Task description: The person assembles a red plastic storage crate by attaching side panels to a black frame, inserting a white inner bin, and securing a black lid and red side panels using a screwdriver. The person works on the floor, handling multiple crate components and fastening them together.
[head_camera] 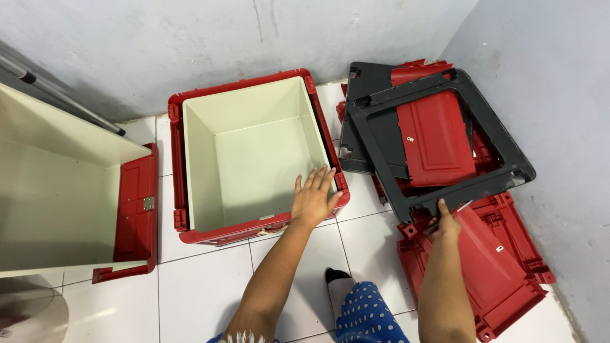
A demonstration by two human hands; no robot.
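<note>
The left hand (pixel 312 198) lies flat with its fingers spread on the near right corner of a red plastic box (pixel 254 152). Its grip is wide and holds nothing; the palm rests on the red rim and the fingertips reach over the inner wall. The box is square, open at the top, and has a smooth cream lining inside. It stands on the white tiled floor (pixel 203 286), and its opening points up toward the camera. A small pale label sits on the front rim, just left of this hand.

The right hand (pixel 445 223) holds the near edge of a dark grey plastic frame (pixel 445 136). Its grip is closed around this edge, with the thumb on top. The frame is square with a large open middle, and it lies tilted on a pile of parts beyond the hand. A red ribbed panel (pixel 435 136) shows through the opening, with its long side running away from the hand; a tiny white sticker is on it. Under and to the right of the hand lie more red panels (pixel 489 273), flat on the floor beside the grey wall (pixel 559 95).

Far left of the left hand, a second box (pixel 70 203) lies on its side, cream inside and red outside, with a small metal latch.
</note>
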